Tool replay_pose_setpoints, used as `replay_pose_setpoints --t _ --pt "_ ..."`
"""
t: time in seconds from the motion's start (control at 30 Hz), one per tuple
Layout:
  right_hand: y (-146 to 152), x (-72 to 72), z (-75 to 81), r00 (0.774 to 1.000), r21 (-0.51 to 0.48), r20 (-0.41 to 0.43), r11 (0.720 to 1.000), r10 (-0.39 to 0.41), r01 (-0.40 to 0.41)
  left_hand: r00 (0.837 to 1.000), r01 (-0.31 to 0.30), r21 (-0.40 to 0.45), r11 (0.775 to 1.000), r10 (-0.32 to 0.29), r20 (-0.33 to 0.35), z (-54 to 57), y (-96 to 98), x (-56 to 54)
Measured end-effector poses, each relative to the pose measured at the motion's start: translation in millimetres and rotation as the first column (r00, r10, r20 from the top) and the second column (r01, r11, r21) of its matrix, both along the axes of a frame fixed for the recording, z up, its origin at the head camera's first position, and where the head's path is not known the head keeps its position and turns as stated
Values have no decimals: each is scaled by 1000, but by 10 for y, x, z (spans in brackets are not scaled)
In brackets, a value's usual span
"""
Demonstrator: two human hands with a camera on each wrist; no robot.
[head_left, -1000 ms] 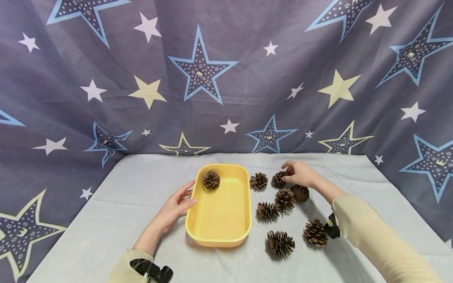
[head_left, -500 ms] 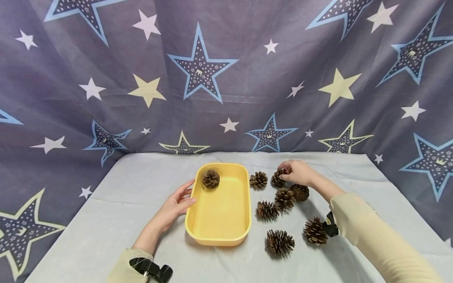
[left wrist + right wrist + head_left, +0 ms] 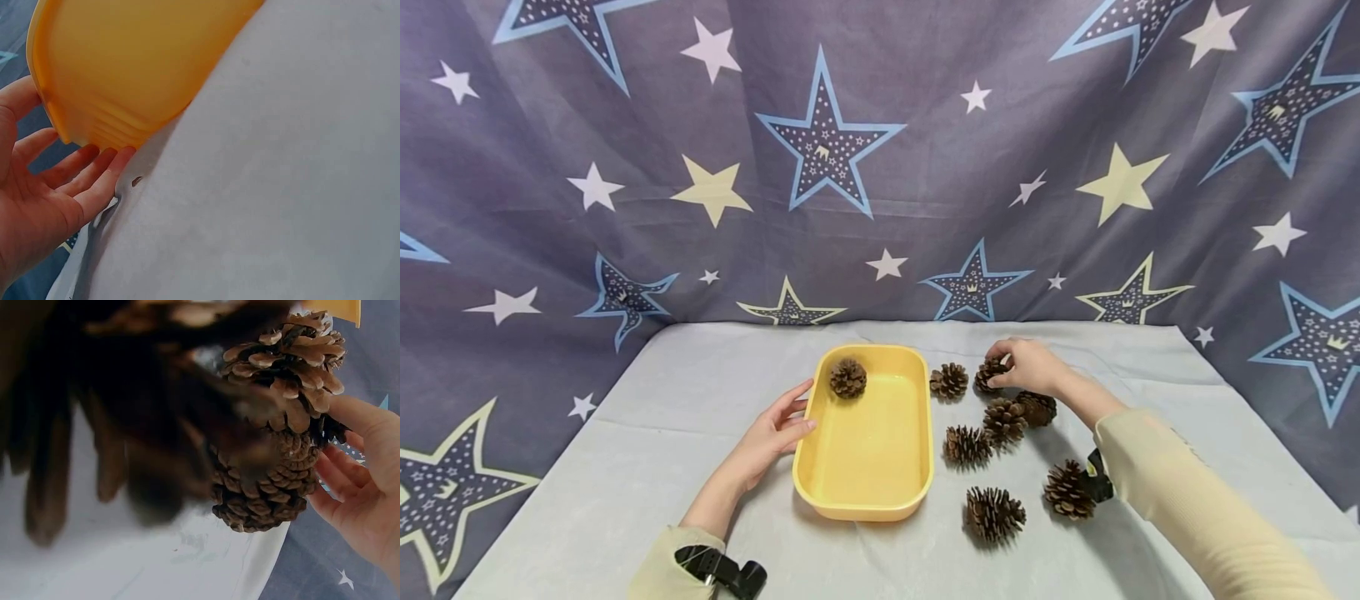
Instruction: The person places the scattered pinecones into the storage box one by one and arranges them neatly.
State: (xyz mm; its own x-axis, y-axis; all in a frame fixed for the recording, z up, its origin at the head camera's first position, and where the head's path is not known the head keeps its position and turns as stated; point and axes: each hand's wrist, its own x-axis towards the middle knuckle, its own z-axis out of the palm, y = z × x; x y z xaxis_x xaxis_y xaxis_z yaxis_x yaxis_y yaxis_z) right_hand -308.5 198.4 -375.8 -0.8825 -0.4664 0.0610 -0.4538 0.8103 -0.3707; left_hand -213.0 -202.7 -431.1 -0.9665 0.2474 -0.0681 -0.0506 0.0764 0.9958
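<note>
In the head view, my left hand (image 3: 775, 431) holds the left side of a yellow plastic tray (image 3: 801, 492), thumb over the rim and fingers against the outer wall. The left wrist view shows those fingers touching the tray's ribbed side (image 3: 109, 125). One pine cone (image 3: 848, 379) sits in the tray's far left corner. My right hand (image 3: 1030, 367) grips another pine cone (image 3: 988, 377) at the back right of the tray, on the cloth; the fingertips are partly hidden behind it. A pine cone (image 3: 949, 382) lies between this one and the tray.
More pine cones lie right of the tray: a touching group (image 3: 1004, 423) close to my right hand, and one (image 3: 995, 517) nearer the front. Another pine cone (image 3: 1070, 490) sits against the right wrist's camera. A star-patterned curtain (image 3: 880, 200) hangs behind the cloth-covered table (image 3: 700, 367).
My right hand has shifted slightly left and its fingers have come round the pine cone at the back. The left hand and the tray have stayed in place.
</note>
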Motion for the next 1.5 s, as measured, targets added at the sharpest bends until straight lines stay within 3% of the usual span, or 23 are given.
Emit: replay_pose_setpoints --t 0.4,0.77,1.5 --pt "-47 7 13 1000 -14 15 1000 -13 13 1000 -2 -5 1000 2 4 -5 0 -5" --pt "-40 -39 39 999 -10 -38 1000 19 -19 1000 -8 -1 1000 8 7 -7 5 -3" --pt "-220 8 436 998 16 -35 998 54 -53 1000 -2 -13 1000 2 6 -1 10 -11"
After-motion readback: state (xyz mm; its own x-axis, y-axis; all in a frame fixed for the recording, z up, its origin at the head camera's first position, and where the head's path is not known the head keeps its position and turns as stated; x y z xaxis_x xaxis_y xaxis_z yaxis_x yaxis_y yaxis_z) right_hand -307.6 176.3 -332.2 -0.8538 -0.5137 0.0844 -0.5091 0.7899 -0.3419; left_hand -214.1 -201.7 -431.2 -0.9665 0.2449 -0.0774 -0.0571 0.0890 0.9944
